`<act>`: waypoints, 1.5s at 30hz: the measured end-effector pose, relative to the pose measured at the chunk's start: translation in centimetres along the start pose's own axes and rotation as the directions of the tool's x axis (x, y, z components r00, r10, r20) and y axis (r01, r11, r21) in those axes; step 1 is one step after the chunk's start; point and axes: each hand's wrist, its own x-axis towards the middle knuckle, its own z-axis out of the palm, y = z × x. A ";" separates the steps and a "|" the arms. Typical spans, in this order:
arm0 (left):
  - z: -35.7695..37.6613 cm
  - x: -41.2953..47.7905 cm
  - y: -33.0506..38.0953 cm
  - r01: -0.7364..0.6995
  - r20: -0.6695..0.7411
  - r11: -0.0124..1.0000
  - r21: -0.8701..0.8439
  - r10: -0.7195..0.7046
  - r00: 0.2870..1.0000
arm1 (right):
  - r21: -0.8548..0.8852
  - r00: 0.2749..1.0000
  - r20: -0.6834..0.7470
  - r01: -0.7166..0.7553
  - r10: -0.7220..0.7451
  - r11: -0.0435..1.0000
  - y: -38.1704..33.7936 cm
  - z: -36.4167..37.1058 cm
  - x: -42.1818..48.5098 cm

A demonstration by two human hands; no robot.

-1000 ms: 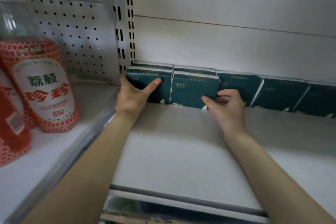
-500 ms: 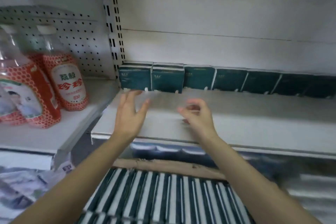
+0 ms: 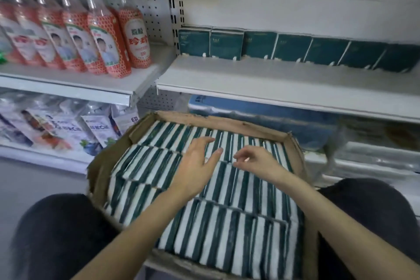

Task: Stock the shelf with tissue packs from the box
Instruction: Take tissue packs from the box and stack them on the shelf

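Observation:
A cardboard box [image 3: 100,166] stands between my knees, filled with several rows of dark green and white tissue packs [image 3: 227,223] on edge. My left hand [image 3: 195,166] hovers over the box's middle, fingers spread and straight, holding nothing. My right hand [image 3: 256,161] is just right of it, fingers loosely bent above the packs, empty too. On the white shelf [image 3: 261,81] above the box, a row of dark green tissue packs [image 3: 293,48] stands against the back wall; the two leftmost [image 3: 210,43] sit slightly forward.
Red-labelled drink bottles [image 3: 95,36] fill the left-hand shelf. Clear-wrapped packages [image 3: 56,129] lie on the lower left shelf, and blue packages [image 3: 261,118] sit under the tissue shelf. My dark-trousered knees [image 3: 56,234] flank the box.
Both hands have let go of the packs on the shelf and drawn back down over the box. The view has tilted downward, bringing the box and my knees into sight.

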 end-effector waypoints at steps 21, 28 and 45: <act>1.0 -8.5 -2.0 0.258 0.050 0.966 0.017 -0.258 0.965 | -0.261 0.992 0.120 0.000 0.032 0.965 0.4 3.2 -2.9; 1.9 -8.7 -1.5 0.252 0.090 0.967 0.046 -0.255 0.963 | -0.189 0.997 0.068 -0.015 0.028 0.982 1.2 3.4 -2.5; 2.1 -7.1 -3.7 0.231 0.054 0.973 0.025 -0.232 0.971 | -0.145 0.997 0.066 -0.029 0.038 0.989 1.2 4.8 0.2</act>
